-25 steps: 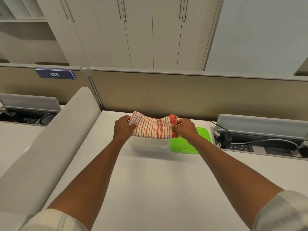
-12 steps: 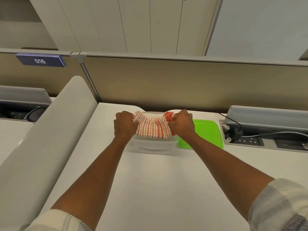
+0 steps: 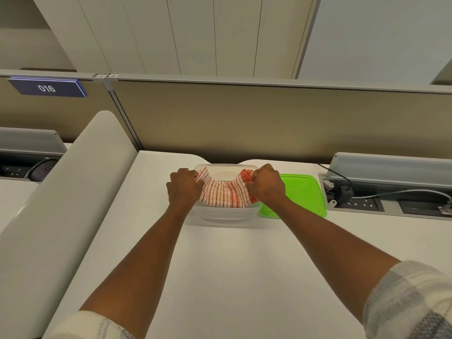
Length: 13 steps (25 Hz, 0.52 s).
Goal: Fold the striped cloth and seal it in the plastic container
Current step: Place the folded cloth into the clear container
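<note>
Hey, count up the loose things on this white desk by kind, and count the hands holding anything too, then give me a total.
Striped cloth: 1
Clear plastic container: 1
Green lid: 1
Hands: 2, left hand and right hand, each gripping an end of the cloth
Total: 5

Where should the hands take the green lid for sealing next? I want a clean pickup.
Probably by the green lid at its near-right edge, coming from the right: it lies flat on the desk, its left side tucked beside the plastic container.
</note>
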Motion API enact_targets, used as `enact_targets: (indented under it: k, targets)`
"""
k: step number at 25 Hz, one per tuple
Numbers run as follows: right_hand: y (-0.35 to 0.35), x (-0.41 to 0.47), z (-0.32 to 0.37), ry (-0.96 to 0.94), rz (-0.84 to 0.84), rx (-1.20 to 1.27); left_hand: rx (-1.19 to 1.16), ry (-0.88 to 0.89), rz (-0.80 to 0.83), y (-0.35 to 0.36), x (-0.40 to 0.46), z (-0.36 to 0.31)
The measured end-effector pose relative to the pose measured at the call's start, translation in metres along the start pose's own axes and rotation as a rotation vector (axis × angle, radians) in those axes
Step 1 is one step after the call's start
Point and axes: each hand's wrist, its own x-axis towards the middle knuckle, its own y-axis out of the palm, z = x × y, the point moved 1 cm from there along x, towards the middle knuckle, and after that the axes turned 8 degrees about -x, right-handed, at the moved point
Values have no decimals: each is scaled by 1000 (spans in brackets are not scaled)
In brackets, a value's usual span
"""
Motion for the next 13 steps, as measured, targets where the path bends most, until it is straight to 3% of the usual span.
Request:
enact_targets:
  k: [9,13]
  targets:
    - [12,0,-1,68,55,-86,245,-73,76,20,-6,-2]
    - [15,1,1,53,82,-154,380,-15,72,21,-7,-5]
